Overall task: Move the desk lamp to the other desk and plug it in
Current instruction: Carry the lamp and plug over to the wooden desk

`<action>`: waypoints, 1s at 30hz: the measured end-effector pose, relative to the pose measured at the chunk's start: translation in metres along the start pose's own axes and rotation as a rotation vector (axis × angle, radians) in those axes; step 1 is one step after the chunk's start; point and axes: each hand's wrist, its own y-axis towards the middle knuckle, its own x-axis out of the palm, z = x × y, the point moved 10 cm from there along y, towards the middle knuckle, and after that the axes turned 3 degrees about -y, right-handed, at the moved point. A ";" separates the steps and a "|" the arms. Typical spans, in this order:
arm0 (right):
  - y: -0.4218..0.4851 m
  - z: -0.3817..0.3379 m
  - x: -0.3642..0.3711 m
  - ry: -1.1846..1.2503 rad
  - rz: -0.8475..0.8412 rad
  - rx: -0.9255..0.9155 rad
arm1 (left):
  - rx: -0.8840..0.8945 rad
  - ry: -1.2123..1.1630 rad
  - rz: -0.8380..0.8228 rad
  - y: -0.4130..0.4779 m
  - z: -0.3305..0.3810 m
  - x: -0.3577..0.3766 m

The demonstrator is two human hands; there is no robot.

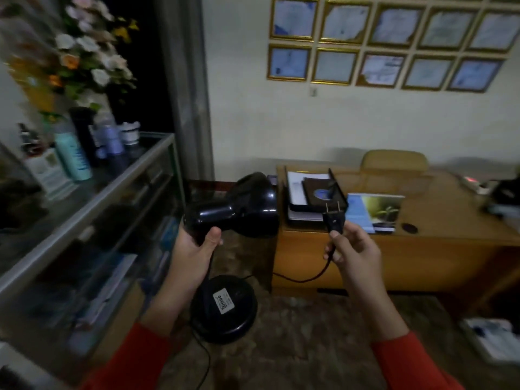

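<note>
A black desk lamp [247, 206] hangs in the air in front of me. My left hand [194, 251] grips its neck just behind the shade. Its round base [223, 309] dangles below my hand, with a white label facing me. My right hand [353, 254] pinches the black two-pin plug [334, 219], pins pointing up. The black cord [304, 278] loops from the plug down towards the base. A wooden desk [422, 249] stands ahead on the right. A white power strip [475, 184] with a red light lies at its far right.
A glass display cabinet [92, 209] runs along the left, with bottles and a flower arrangement [81, 54] on top. The desk carries a black paper tray [312, 192], a booklet [374, 212] and a tan chair [394, 161] behind it. Patterned carpet covers the floor. Papers [492, 339] lie at lower right.
</note>
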 end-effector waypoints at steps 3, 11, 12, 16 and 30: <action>0.017 -0.002 -0.044 -0.003 0.078 -0.020 | -0.013 -0.026 -0.036 0.014 -0.012 0.051; 0.075 -0.013 -0.143 0.004 0.290 -0.029 | -0.086 -0.101 -0.192 0.066 -0.048 0.187; 0.081 -0.015 -0.156 0.010 0.314 -0.023 | -0.092 -0.101 -0.205 0.074 -0.050 0.203; 0.107 -0.029 -0.206 0.001 0.402 -0.032 | -0.062 -0.136 -0.307 0.105 -0.050 0.277; 0.206 -0.050 -0.380 -0.150 0.563 -0.086 | -0.028 -0.265 -0.459 0.168 -0.074 0.514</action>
